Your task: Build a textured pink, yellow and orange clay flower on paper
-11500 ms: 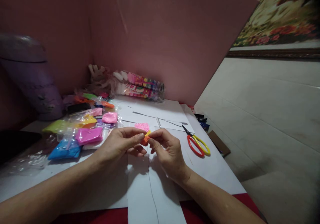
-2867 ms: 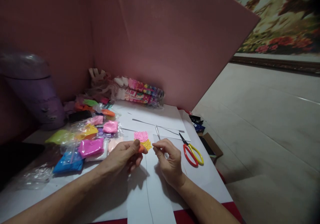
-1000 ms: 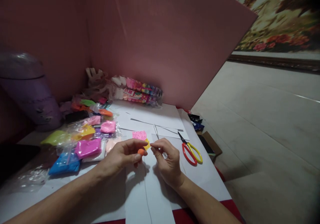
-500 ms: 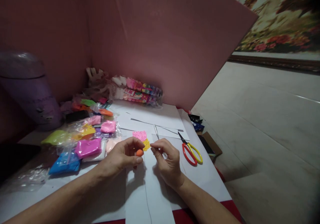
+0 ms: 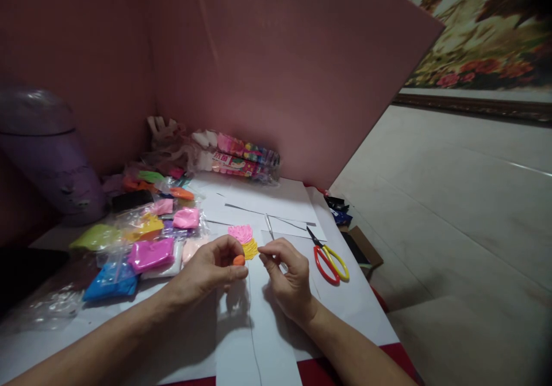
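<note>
Between the thumb and bent fingers of my left hand [image 5: 215,264] is a small lump of orange clay [image 5: 238,260]. My right hand [image 5: 288,274] is pinched just to its right, thumb and forefinger pressed together; whatever is between the tips is too small to name. Behind the hands, pink textured clay [image 5: 240,233] and yellow textured clay [image 5: 250,250] lie on white paper [image 5: 235,340]. A slim silver tool [image 5: 269,225] runs behind my right hand, which hides part of it; I cannot tell whether the hand touches it.
Scissors [image 5: 330,259] with red and yellow handles lie at the right. Bagged clay in several colours, including a blue pack [image 5: 111,281], covers the left side. A purple bottle [image 5: 56,161] stands at far left. Wrapped colourful packs [image 5: 237,159] lie against the pink panel [image 5: 267,75].
The left thumb and fingers have shifted slightly around the orange clay, which sits a little higher and further left. The right hand keeps its pinch in nearly the same place.
</note>
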A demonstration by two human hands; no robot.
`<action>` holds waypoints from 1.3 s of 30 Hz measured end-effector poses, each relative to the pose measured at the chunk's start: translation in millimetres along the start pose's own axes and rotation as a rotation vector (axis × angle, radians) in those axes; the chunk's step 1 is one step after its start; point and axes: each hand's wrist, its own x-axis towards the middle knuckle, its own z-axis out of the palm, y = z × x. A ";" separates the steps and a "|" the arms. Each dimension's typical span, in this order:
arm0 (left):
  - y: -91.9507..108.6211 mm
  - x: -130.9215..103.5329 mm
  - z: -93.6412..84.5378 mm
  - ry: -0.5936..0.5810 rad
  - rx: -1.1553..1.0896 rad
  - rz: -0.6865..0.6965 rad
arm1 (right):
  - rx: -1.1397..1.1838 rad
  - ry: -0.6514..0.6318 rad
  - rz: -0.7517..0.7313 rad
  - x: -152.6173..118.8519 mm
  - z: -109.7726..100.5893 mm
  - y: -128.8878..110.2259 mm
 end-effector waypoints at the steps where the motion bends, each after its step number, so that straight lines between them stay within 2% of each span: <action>1: 0.8 -0.5 1.1 0.010 0.030 -0.002 | 0.001 0.000 0.000 0.0 -0.2 -0.3; 10: 1.9 -1.2 0.7 -0.019 -0.019 -0.012 | -0.002 0.024 0.030 -0.8 -0.4 -2.6; 15: 1.5 -1.1 0.9 0.007 0.025 -0.022 | -0.010 0.030 0.016 0.7 0.7 -2.6; 19: 1.9 -1.7 3.1 0.008 -0.022 -0.056 | 0.001 0.005 0.028 0.5 0.9 -1.2; 24: 0.8 -0.1 1.0 -0.002 -0.045 -0.027 | 0.047 -0.008 0.054 -1.0 0.4 -0.7; 28: 0.7 0.1 1.0 0.035 -0.004 -0.025 | 0.010 -0.035 0.061 -1.9 -0.6 -2.5; 33: 1.1 -0.6 3.2 0.039 -0.048 -0.064 | 0.014 0.000 0.048 -2.6 0.9 -2.7; 36: 1.6 -0.5 3.4 0.019 -0.059 -0.043 | 0.026 -0.035 0.085 -3.5 1.3 -1.1; 39: 2.0 0.0 3.6 0.055 -0.040 -0.017 | 0.049 -0.082 0.077 -3.4 0.6 -0.8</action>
